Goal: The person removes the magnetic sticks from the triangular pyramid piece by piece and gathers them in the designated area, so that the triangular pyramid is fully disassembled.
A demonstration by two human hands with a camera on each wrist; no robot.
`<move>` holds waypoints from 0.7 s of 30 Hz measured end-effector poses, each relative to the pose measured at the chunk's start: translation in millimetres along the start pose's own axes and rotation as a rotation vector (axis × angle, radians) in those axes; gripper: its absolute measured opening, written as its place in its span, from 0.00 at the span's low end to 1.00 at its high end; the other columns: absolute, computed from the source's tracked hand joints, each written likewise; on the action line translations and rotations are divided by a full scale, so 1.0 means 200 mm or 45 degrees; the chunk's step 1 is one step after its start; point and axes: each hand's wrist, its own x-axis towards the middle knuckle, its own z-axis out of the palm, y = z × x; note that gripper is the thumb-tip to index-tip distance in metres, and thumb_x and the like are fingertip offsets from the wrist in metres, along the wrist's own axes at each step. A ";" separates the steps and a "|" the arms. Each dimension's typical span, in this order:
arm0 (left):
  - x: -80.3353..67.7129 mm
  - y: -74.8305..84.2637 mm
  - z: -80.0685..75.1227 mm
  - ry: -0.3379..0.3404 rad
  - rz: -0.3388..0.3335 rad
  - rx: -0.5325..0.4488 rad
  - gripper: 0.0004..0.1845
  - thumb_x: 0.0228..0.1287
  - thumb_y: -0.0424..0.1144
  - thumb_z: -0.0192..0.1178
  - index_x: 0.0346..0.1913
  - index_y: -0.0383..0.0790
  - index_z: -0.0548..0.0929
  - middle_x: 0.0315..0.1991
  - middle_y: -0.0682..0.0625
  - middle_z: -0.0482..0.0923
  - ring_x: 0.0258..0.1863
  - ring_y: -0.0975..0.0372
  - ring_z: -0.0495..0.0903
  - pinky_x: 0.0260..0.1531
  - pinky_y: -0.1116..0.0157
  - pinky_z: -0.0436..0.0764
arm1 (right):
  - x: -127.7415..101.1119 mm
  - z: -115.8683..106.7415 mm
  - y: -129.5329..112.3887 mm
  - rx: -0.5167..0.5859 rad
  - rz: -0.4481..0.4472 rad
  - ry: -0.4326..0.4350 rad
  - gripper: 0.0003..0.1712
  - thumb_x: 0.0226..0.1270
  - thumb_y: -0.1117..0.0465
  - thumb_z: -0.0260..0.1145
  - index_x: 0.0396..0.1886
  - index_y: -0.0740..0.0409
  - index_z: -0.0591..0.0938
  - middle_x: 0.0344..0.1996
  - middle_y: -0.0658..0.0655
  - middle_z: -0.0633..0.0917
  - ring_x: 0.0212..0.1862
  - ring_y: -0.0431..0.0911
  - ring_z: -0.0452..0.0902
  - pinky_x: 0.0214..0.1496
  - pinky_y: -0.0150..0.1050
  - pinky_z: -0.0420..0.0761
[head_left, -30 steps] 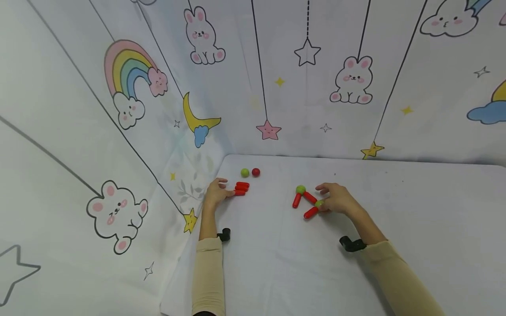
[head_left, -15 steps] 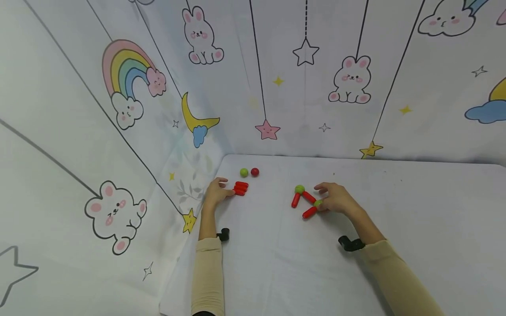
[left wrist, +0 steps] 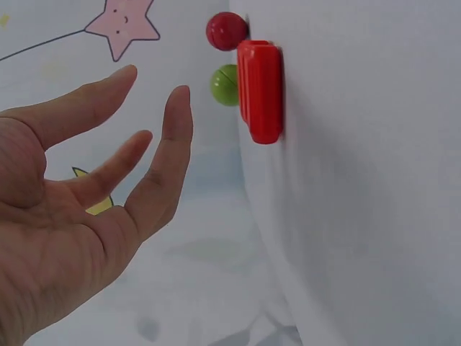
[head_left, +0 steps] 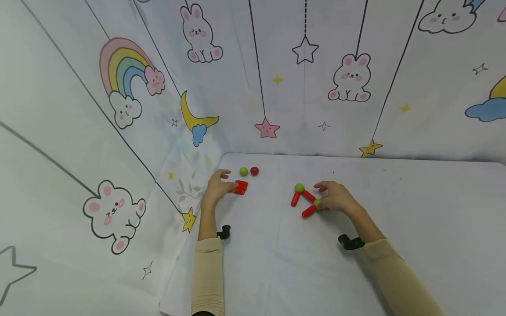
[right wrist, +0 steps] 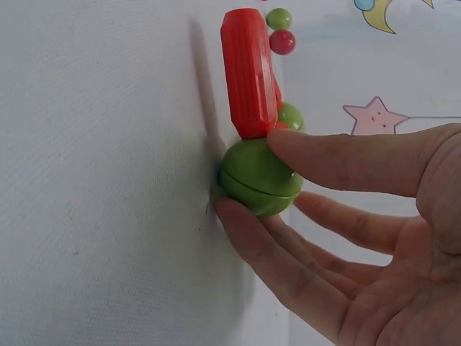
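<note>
My left hand (head_left: 222, 183) hovers open just left of a stack of red sticks (head_left: 240, 186), with its fingers (left wrist: 176, 122) spread and clear of the stack (left wrist: 259, 86). Behind the stack lie a loose green ball (head_left: 243, 171) and a red ball (head_left: 254, 170). My right hand (head_left: 325, 197) pinches a green ball (right wrist: 259, 176) between thumb (right wrist: 338, 158) and finger. That ball joins red sticks (head_left: 309, 212) into a zigzag on the table. A second green ball (head_left: 299, 188) sits at the zigzag's top, with another red stick (head_left: 295, 199) hanging from it.
The white table (head_left: 356, 263) is walled at the back and left by a cloth (head_left: 158, 109) printed with rabbits, stars and a rainbow. The left hand is close to the left wall. Bare tabletop lies in front and to the right.
My left hand has lifted off the red sticks and opened, moving slightly back. The right hand and the zigzag have stayed in place.
</note>
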 end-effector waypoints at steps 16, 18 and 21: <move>-0.06 0.16 0.18 -0.195 0.184 -0.221 0.30 0.65 0.29 0.71 0.68 0.34 0.74 0.63 0.36 0.73 0.47 0.48 0.88 0.46 0.57 0.88 | -0.01 0.00 -0.02 -0.069 -0.012 0.026 0.39 0.57 0.68 0.77 0.70 0.63 0.76 0.64 0.69 0.80 0.51 0.58 0.81 0.46 0.48 0.84; -0.07 0.19 0.21 -0.236 0.189 -0.248 0.30 0.65 0.29 0.72 0.68 0.33 0.74 0.62 0.37 0.73 0.47 0.48 0.88 0.46 0.60 0.88 | -0.01 0.00 -0.01 -0.071 -0.016 0.026 0.39 0.57 0.68 0.77 0.70 0.62 0.77 0.63 0.69 0.80 0.52 0.59 0.80 0.47 0.49 0.84; -0.08 0.21 0.25 -0.285 0.192 -0.298 0.29 0.64 0.27 0.71 0.67 0.32 0.74 0.62 0.37 0.72 0.48 0.49 0.87 0.45 0.60 0.88 | 0.00 0.01 -0.01 -0.066 -0.015 0.022 0.38 0.57 0.67 0.77 0.70 0.62 0.77 0.64 0.69 0.80 0.53 0.59 0.80 0.47 0.49 0.84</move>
